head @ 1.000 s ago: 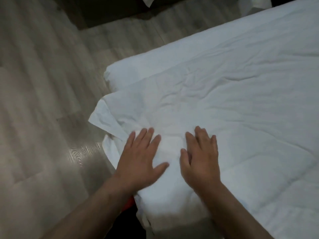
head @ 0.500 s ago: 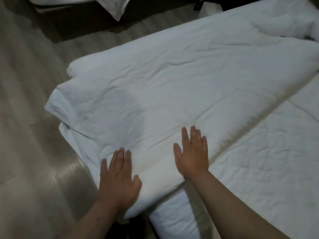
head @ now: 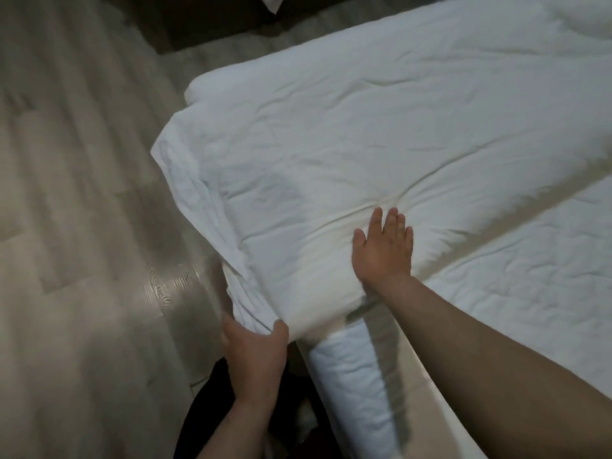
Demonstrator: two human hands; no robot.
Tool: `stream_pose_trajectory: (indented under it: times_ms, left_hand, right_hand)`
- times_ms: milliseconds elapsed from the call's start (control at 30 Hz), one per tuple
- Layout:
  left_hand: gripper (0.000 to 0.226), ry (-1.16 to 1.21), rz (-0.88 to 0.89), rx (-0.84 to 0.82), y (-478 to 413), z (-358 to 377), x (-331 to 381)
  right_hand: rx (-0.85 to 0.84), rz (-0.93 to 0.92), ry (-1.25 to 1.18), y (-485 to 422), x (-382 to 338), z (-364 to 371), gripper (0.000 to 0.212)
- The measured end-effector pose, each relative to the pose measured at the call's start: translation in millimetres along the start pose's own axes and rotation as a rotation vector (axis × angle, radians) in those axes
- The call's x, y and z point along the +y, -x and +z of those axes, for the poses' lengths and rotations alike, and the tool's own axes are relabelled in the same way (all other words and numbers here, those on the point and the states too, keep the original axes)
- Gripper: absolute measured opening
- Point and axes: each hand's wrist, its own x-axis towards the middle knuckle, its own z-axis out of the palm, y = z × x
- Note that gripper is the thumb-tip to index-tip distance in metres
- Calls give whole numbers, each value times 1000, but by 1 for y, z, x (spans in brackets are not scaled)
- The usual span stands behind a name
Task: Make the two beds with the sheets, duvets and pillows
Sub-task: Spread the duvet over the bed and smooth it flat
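Duvet (head: 331, 144) lies folded in thick layers on the near corner of the mattress (head: 530, 276), left edge overhanging the floor (head: 82, 226); likely soft, bulky and light, so the layers will sag and slide unless taken at the stacked edge. Grip: left hand (head: 255, 356) closed on that near corner stack, right hand (head: 384, 250) flat and open on top. Bare quilted mattress to the right leaves room to spread.

duvet (head: 364, 127): white | mattress (head: 513, 286): white, quilted | floor (head: 82, 226): pale wood-grain
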Motion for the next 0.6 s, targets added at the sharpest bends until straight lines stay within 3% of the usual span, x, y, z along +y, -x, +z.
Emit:
stream_pose_trajectory:
  times_ms: [67,200,300,433,500,600]
  left_hand:
    - [76,127,52,-28,5,7,-8]
    - [74,101,251,-60,-4,15,-30]
    - [56,179,269,-8,-7,15,-32]
    - [24,264,236,93,-11,8,-30]
    - [22,285,217,117,-19,-8,-38]
    - [37,447,-90,-73,-44,-25,-54]
  right_hand:
    - [21,-81,-64,23,-13,5,70]
    - [41,-411,-57,77,-24,23,76]
    - [37,-474,0,97,-18,35,75]
    - [93,-456,-6,103,-22,39,75]
    - [112,-441,-40,101,-26,36,74]
    - [112,-485,-47,95,-17,33,70]
